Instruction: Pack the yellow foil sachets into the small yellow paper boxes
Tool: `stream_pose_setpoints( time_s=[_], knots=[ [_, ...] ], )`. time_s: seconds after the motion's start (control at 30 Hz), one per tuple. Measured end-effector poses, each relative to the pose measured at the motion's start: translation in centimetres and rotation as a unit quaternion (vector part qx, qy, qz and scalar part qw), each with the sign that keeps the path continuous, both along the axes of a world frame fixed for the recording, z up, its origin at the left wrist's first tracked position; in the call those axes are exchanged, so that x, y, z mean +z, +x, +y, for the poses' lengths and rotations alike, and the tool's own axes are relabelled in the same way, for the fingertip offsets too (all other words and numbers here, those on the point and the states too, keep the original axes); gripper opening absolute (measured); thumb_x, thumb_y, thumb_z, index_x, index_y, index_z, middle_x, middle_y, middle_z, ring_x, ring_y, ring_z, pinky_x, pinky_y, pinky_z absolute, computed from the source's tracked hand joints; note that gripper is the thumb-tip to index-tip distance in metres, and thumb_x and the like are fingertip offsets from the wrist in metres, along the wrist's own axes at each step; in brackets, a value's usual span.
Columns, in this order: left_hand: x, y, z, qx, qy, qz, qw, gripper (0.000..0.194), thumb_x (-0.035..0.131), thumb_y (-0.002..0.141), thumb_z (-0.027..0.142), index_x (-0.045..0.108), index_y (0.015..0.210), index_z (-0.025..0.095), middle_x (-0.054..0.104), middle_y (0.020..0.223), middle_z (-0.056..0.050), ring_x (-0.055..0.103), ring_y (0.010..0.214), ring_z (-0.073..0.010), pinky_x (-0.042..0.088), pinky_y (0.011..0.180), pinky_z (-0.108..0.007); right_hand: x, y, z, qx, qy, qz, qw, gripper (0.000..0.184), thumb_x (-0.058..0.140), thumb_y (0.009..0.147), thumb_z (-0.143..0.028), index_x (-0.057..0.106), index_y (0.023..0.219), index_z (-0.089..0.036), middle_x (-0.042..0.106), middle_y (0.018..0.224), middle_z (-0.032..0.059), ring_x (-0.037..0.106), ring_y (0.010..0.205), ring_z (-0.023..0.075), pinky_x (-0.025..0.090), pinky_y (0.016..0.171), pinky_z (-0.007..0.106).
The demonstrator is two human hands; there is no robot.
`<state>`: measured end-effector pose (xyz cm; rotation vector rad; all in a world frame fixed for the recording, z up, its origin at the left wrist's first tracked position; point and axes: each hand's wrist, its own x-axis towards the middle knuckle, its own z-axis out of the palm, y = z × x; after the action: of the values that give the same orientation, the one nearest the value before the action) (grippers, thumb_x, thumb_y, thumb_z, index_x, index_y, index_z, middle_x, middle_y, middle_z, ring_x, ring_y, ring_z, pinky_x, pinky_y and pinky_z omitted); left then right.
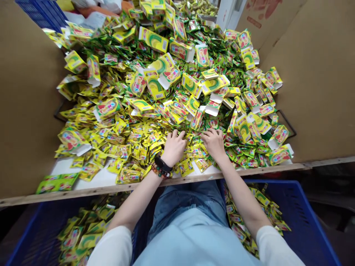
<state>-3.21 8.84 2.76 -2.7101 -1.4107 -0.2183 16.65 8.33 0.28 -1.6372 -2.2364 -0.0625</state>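
A large heap of small yellow and green sachets covers the white tabletop, with flattened and opened yellow cartons strewn over it. My left hand, with a black band and beads at its wrist, lies palm down on yellow sachets at the heap's front. Its fingers are bent and apart. To its right, my right hand touches the green and yellow sachets with bent, slightly spread fingers. I see nothing held in either hand, though the fingertips are partly hidden. Several loose sachets lie between my forearms near the table edge.
Cardboard walls stand at both sides. A wooden edge runs along the table's front. Below it, a left blue crate and a right blue crate hold yellow-green packs. A green strip of packets lies at the left corner.
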Motion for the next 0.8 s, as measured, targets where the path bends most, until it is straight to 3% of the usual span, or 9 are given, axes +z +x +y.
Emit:
stream_pose_setpoints(
  time_s=[0.1, 0.2, 0.3, 0.37, 0.43, 0.53, 0.6, 0.67, 0.8],
  knots=[
    [0.1, 0.2, 0.6, 0.003, -0.014, 0.003, 1.0, 0.024, 0.049, 0.084, 0.007, 0.07, 0.084, 0.018, 0.062, 0.108, -0.014, 0.051, 0.1, -0.0312, 0.04, 0.077, -0.045, -0.2, 0.3, -0.1, 0.024, -0.006, -0.009, 1.0, 0.03, 0.05, 0.092, -0.02, 0.066, 0.118, -0.017, 0.072, 0.11, 0.0125, 0.056, 0.108, 0.0285, 0.031, 0.098, 0.048],
    [0.4, 0.2, 1.3, 0.007, -0.03, -0.011, 0.999, 0.024, 0.049, 0.087, 0.011, 0.071, 0.083, 0.018, 0.064, 0.098, -0.013, 0.052, 0.098, -0.0297, 0.04, 0.079, -0.046, -0.6, 0.0, -0.2, 0.025, 0.006, 0.014, 1.0, 0.039, 0.051, 0.088, -0.014, 0.06, 0.126, -0.011, 0.069, 0.113, 0.0169, 0.058, 0.104, 0.0293, 0.036, 0.091, 0.043],
    [1.0, -0.5, 1.3, -0.002, -0.05, -0.118, 0.992, 0.016, 0.055, 0.087, 0.017, 0.07, 0.081, 0.02, 0.067, 0.098, -0.01, 0.054, 0.103, -0.0284, 0.041, 0.086, -0.046, -0.9, 0.0, -0.2, 0.017, 0.024, 0.086, 0.996, 0.031, 0.048, 0.088, -0.011, 0.066, 0.113, -0.013, 0.072, 0.102, 0.0149, 0.062, 0.094, 0.0261, 0.041, 0.087, 0.039],
    [1.3, -1.1, 0.7, -0.003, -0.089, -0.247, 0.965, 0.009, 0.06, 0.084, 0.019, 0.067, 0.078, 0.019, 0.069, 0.099, -0.008, 0.059, 0.101, -0.0245, 0.045, 0.088, -0.042, -0.9, 0.1, -0.6, -0.021, 0.05, 0.149, 0.987, 0.028, 0.043, 0.091, -0.014, 0.068, 0.105, -0.015, 0.072, 0.096, 0.0123, 0.063, 0.089, 0.0243, 0.044, 0.085, 0.038],
    [1.4, -1.6, -0.3, 0.031, -0.153, -0.394, 0.906, 0.003, 0.064, 0.077, 0.02, 0.063, 0.079, 0.018, 0.071, 0.093, -0.005, 0.064, 0.088, -0.0197, 0.05, 0.082, -0.035, -0.5, 0.0, -1.4, -0.077, 0.08, 0.303, 0.946, 0.026, 0.042, 0.093, -0.02, 0.067, 0.1, -0.017, 0.072, 0.09, 0.0084, 0.063, 0.082, 0.0215, 0.047, 0.078, 0.036],
    [1.1, -1.3, -2.1, 0.104, -0.285, -0.57, 0.763, 0.024, 0.064, 0.07, 0.02, 0.061, 0.094, 0.018, 0.07, 0.08, 0.0, 0.068, 0.071, -0.0157, 0.055, 0.069, -0.029, 0.5, -1.0, -3.2, -0.118, 0.04, 0.585, 0.802, 0.019, 0.058, 0.087, -0.034, 0.066, 0.094, -0.019, 0.067, 0.073, 0.0004, 0.059, 0.061, 0.0151, 0.047, 0.06, 0.028],
    [0.9, -0.4, -3.3, 0.118, -0.372, -0.62, 0.68, 0.032, 0.063, 0.069, 0.022, 0.062, 0.1, 0.017, 0.072, 0.078, 0.0, 0.07, 0.068, -0.0162, 0.058, 0.068, -0.03, 1.3, -2.2, -4.4, -0.114, -0.013, 0.655, 0.747, 0.022, 0.066, 0.081, -0.037, 0.066, 0.092, -0.018, 0.065, 0.064, -0.0023, 0.056, 0.054, 0.0125, 0.045, 0.053, 0.024],
    [0.8, 0.6, -4.4, 0.121, -0.429, -0.635, 0.63, 0.028, 0.065, 0.07, 0.026, 0.067, 0.095, 0.014, 0.073, 0.077, -0.003, 0.072, 0.07, -0.0189, 0.06, 0.07, -0.032, 1.9, -3.4, -5.2, -0.126, -0.014, 0.665, 0.736, 0.023, 0.067, 0.081, -0.037, 0.066, 0.093, -0.018, 0.066, 0.063, -0.0016, 0.059, 0.054, 0.0124, 0.046, 0.053, 0.024],
    [0.5, 2.1, -6.4, 0.096, -0.482, -0.645, 0.585, 0.033, 0.073, 0.071, 0.041, 0.07, 0.088, 0.013, 0.074, 0.078, -0.006, 0.073, 0.079, -0.0245, 0.061, 0.074, -0.037, 2.0, -4.7, -6.1, -0.156, 0.063, 0.63, 0.759, 0.024, 0.061, 0.086, -0.033, 0.063, 0.104, -0.018, 0.072, 0.075, 0.002, 0.066, 0.061, 0.0135, 0.051, 0.057, 0.024]
  ],
)
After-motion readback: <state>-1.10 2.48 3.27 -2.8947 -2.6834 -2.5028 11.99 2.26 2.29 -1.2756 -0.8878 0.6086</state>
